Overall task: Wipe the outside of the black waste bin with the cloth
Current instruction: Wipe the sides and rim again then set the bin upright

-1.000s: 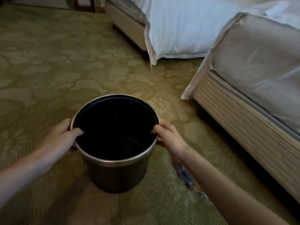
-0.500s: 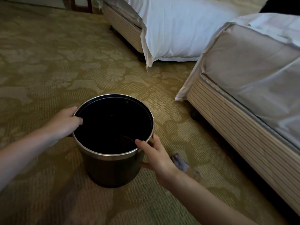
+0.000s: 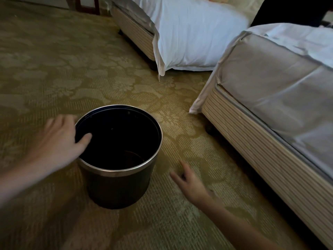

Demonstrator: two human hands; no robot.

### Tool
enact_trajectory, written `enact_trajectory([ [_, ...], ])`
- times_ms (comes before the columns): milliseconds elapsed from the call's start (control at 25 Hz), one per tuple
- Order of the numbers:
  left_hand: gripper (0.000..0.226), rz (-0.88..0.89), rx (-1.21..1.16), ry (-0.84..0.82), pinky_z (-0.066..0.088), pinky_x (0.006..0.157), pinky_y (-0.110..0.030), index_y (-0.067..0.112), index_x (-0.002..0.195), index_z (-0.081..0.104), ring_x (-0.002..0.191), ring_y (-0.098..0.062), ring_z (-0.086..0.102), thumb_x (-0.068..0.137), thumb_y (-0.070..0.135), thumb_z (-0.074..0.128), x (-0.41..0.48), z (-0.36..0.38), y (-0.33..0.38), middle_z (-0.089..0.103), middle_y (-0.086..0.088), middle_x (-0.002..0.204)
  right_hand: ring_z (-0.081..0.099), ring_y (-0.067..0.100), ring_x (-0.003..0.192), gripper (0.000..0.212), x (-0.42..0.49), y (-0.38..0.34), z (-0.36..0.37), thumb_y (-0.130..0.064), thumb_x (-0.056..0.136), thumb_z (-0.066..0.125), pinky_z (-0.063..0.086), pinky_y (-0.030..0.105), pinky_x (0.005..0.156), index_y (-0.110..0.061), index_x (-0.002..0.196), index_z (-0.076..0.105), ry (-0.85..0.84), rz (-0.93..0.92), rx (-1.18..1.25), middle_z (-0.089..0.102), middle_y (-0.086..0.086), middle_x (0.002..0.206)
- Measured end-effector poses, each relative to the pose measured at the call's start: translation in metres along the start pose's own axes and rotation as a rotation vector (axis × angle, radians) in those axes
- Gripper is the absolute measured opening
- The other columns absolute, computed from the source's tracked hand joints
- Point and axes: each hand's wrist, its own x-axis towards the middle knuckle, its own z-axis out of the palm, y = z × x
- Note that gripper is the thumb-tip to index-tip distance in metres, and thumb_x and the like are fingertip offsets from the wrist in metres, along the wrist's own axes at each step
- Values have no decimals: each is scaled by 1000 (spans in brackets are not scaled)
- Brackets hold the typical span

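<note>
The black waste bin (image 3: 119,190) with a silver rim stands upright on the carpet, and nothing shows inside it. My left hand (image 3: 57,143) holds its left rim, thumb hooked inside and fingers on the outside. My right hand (image 3: 192,184) hovers low over the carpet to the right of the bin, apart from it, fingers loosely spread and holding nothing; it is blurred. No cloth shows in this view; my right hand and forearm cover the floor where it lay before.
A bed (image 3: 270,105) with a striped base and grey cover runs along the right side. A second bed (image 3: 189,33) with a hanging white sheet stands at the back. Patterned olive carpet (image 3: 72,69) stretches to the left and behind the bin.
My right hand let go of the bin's rim and dropped to the right, down toward the carpet. The cloth seen on the floor earlier is now out of sight. My left hand stayed on the rim.
</note>
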Motion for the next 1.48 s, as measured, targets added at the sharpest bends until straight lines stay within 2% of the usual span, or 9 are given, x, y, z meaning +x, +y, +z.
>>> enact_trajectory([
  [120,43,441,-77,79,48,85,-40,24,106,60,101,-18,57,88,59,43,-21,-15,43,62,7,108,-6,35,154,81,-9,89,20,-59,94,53,21,54,120,-34,159,12,-125,64,-594,-17,4,166],
  [200,43,570,-176,-142,49,78,-28,36,94,60,91,2,57,85,69,34,-34,-19,71,60,21,94,16,47,150,53,-17,121,36,-32,89,69,45,58,104,-27,138,50,-97,-56,-775,-5,12,166],
  [280,41,616,-163,-236,49,70,-23,38,94,56,83,4,57,85,70,31,-45,-5,91,58,22,89,56,42,124,43,-15,130,38,-11,76,75,61,45,72,-20,116,60,90,-72,-710,36,14,147],
  [480,39,682,-134,-114,47,56,-22,37,91,47,67,1,55,92,61,16,-51,15,99,53,19,79,66,24,87,31,-7,113,11,-25,94,56,45,34,62,-16,117,37,281,152,-283,63,2,100],
  [760,30,673,-133,-53,38,46,-17,36,89,51,60,5,52,96,54,27,-52,23,97,50,23,72,67,18,84,30,-17,62,-54,-4,99,44,51,21,76,-6,88,72,325,50,498,73,8,85],
  [880,34,673,-138,-41,36,43,-17,36,88,51,58,6,52,93,56,23,-52,25,95,52,22,71,67,31,95,32,-15,66,-80,-12,97,44,51,41,91,6,102,70,94,78,872,72,23,102],
  [1080,36,667,-148,-20,39,45,-19,36,89,51,57,6,50,92,56,21,-52,27,96,48,24,68,69,17,95,35,6,95,-63,1,88,63,49,11,72,-23,113,71,182,20,-59,71,-2,98],
  [1200,36,661,-138,-17,40,45,-19,36,90,51,58,4,52,92,56,21,-53,27,95,49,22,69,64,13,85,34,2,92,-38,-5,86,66,51,26,70,-20,116,70,365,-57,-282,68,-4,98],
  [1480,31,661,-113,-21,36,45,-15,36,91,49,58,5,50,94,53,23,-53,27,95,48,22,70,61,22,74,8,13,74,-46,-15,93,59,51,39,66,-16,86,62,430,129,145,64,0,80],
])
